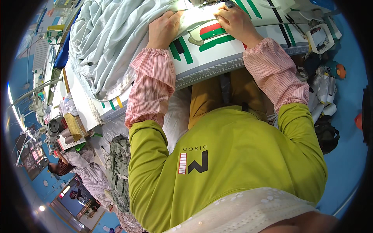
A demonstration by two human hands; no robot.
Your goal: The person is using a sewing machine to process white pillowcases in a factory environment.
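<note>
Pale bluish-white cloth lies in heaped folds on the left of the sewing table. A brightly lit part of it runs under the sewing machine at the top edge. Left of the machine, my left hand has its fingers curled down on the cloth, their tips partly lost in glare. My right hand is closed at the cloth's right edge, thumb and fingers pinched together close to the machine. A dark knob-like piece shows just above its knuckles.
Green, red and black tape strips mark the tabletop; a ruler strip follows its front edge. Dark-handled snips and a white container sit at the right. Thread cones stand lower right. Another person is far left, beside piled fabric.
</note>
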